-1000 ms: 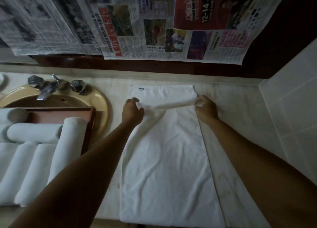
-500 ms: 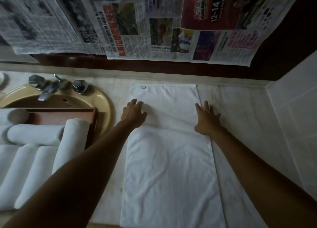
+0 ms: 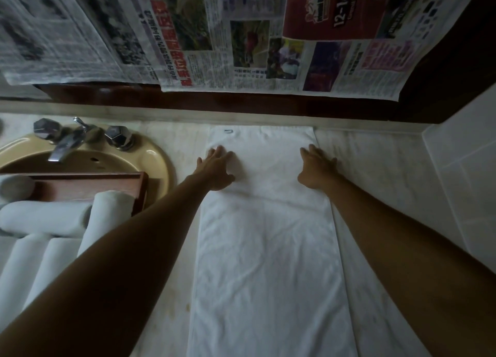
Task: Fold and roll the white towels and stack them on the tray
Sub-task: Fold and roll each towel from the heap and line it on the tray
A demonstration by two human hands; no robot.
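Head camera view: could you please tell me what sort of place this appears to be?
Probably a bathroom vanity, perhaps in a hotel: a beige oval ceramic basin with a chrome metal tap set in a pale marble counter, plus rolled white towels on a brown wooden tray.

1. The left hand and right hand, pinching the far edge of the long white terry towel a second ago, now lie flat on it.
2. That pulled-up fold is now smoothed flat.
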